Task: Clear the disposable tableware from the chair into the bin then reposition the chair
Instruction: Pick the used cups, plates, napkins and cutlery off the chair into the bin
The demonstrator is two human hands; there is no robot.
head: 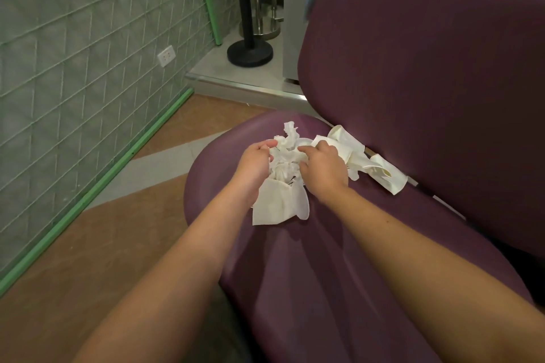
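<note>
Both hands were down on the purple chair (339, 274) seat, and there it was: the left hand (256, 165) and the right hand (323, 168) curled inward from either side, gripping a crumpled wad of white tissue (284, 169) bunched between them. A flat white napkin (277, 206) hung just below the wad (partly under the left wrist). More creased white paper (371, 162) lay beside the right hand, untouched, against the backrest.
</note>
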